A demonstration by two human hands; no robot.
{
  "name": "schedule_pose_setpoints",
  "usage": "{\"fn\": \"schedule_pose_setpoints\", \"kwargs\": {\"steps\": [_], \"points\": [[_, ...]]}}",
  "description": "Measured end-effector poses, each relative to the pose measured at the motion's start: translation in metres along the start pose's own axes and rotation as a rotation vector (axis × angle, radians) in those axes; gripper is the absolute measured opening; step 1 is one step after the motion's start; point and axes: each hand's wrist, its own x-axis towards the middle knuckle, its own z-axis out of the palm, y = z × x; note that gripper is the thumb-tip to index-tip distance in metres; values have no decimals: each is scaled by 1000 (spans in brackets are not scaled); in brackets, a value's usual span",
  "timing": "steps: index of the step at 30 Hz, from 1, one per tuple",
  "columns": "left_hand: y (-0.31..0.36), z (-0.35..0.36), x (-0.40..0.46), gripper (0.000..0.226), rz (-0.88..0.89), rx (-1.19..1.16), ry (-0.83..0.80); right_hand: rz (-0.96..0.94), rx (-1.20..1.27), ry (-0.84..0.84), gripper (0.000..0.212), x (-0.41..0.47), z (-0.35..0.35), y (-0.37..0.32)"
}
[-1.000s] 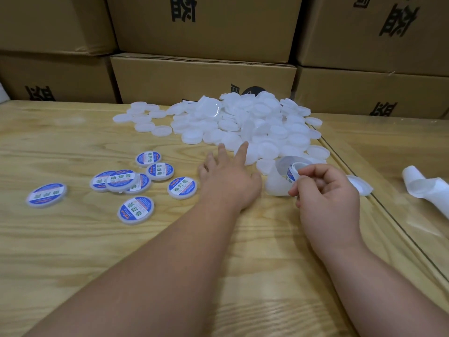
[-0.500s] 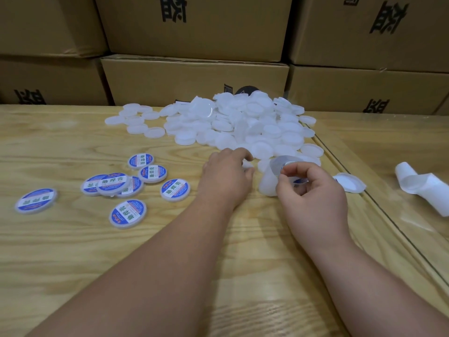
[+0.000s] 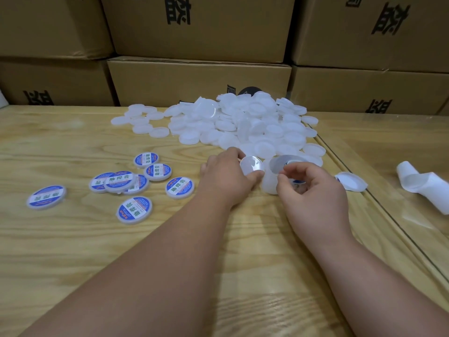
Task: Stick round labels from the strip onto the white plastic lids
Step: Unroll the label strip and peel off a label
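Observation:
A heap of plain white plastic lids (image 3: 245, 125) lies at the back middle of the wooden table (image 3: 73, 251). My left hand (image 3: 226, 181) grips one white lid (image 3: 251, 164) between thumb and fingers, tilted up just in front of the heap. My right hand (image 3: 313, 190) pinches the label strip (image 3: 279, 164), whose white backing curls over the fingers; a blue label edge shows there. Several lids with blue round labels (image 3: 179, 187) lie to the left.
Stacked cardboard boxes (image 3: 199, 81) wall off the back. A loose curl of used white backing (image 3: 422, 183) lies at the right, beyond a seam in the table (image 3: 379, 210). One more white piece (image 3: 351, 181) rests by my right hand.
My left hand reached into the heap with fingers flat, curled round one lid and lifted it toward the strip. My right hand stayed put, holding the strip.

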Motion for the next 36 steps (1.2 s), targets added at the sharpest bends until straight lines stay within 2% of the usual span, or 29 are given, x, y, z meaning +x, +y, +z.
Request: {"fn": "schedule_pose_setpoints", "kwargs": {"steps": [3,5,12,15,18,21,24,26,30,32,34,36], "points": [[-5,-10,-9,29,-34,-380,-2,-3,-1,11,12,0,1,0],[-9,-18,-20,25,-35,-514,56,-6,0,13,11,-1,1,0],[-9,-27,-74,20,-100,-711,87,-17,-35,-34,13,-1,3,0],[-4,-27,-85,16,-115,-814,95,-2,-96,-102,23,0,5,4],[1,-28,-85,11,-80,-817,75,12,-116,-145,25,1,7,7],[4,-30,-85,6,-15,-778,71,-1,-101,-182,14,0,7,5],[5,-30,-80,34,35,-771,38,11,1,-305,14,-4,6,1],[4,-30,-77,42,70,-747,-30,30,99,-387,15,-7,5,-3],[4,-26,-74,26,99,-723,-93,57,214,-459,17,-7,1,-8],[5,-26,-74,23,80,-751,-91,90,288,-476,24,-6,-2,-9],[5,-26,-74,20,67,-771,-88,109,330,-472,29,-5,-3,-11],[5,-26,-75,20,70,-768,-97,117,337,-443,24,-4,-2,-10]]}}
